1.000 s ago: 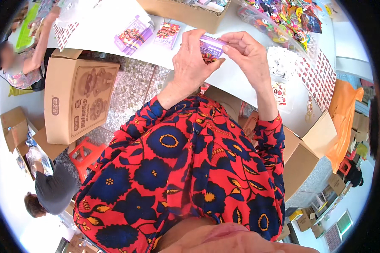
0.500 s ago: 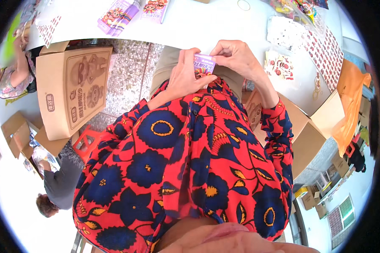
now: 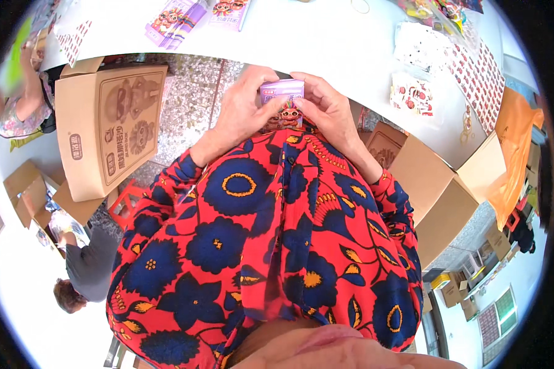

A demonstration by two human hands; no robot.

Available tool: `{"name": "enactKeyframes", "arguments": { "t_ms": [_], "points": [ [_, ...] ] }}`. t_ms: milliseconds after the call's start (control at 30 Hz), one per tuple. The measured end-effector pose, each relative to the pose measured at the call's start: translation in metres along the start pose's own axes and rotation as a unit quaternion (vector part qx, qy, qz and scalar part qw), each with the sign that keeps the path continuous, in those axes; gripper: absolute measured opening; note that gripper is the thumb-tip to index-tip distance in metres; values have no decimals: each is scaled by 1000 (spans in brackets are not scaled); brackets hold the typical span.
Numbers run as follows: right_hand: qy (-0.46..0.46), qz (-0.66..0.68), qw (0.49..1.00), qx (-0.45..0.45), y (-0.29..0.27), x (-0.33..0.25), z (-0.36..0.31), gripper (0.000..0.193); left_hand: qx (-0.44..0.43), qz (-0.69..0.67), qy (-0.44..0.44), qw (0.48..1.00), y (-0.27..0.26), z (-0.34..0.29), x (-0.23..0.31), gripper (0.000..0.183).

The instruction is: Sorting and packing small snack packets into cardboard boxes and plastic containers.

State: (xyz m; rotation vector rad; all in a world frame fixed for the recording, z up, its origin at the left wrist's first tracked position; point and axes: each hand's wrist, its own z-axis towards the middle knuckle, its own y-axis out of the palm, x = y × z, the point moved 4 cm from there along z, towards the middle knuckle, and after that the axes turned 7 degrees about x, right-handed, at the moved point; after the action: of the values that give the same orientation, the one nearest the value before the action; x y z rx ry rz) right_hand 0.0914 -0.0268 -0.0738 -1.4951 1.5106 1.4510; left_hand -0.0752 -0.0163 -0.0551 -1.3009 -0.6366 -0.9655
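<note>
A: White table (image 3: 326, 43) ahead, cartons either side — one brown box (image 3: 111, 129) at the left.

B: And the hands?

A: Left hand (image 3: 243, 111) and right hand (image 3: 329, 111) both pinch a small purple packet (image 3: 283, 98), fingers curled tight on it, just above the red-and-blue shirt (image 3: 271, 234).

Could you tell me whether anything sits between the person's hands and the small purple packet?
Nothing visible does. The left hand and the right hand both grip the small purple packet directly, fingers wrapped over its top edge, holding it close against the red and blue patterned shirt.
</note>
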Motion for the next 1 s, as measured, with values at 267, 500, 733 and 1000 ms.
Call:
{"name": "enactKeyframes", "arguments": {
  "t_ms": [267, 500, 733, 1000],
  "points": [
    [-58, -196, 979, -28, 8, -12, 5, 46, -232, -104, -107, 961, -15, 46, -4, 9],
    [-28, -205, 978, -17, 13, -24, 7, 60, -293, -95, 16, 951, -17, 62, 7, 15],
    [-29, -193, 980, -33, 15, -20, 6, 56, -330, -41, 110, 937, -17, 62, 18, 19],
    [8, -108, 994, -28, 7, -15, 8, 52, -202, -58, -5, 978, -22, 38, 13, 17]
  ]
}}
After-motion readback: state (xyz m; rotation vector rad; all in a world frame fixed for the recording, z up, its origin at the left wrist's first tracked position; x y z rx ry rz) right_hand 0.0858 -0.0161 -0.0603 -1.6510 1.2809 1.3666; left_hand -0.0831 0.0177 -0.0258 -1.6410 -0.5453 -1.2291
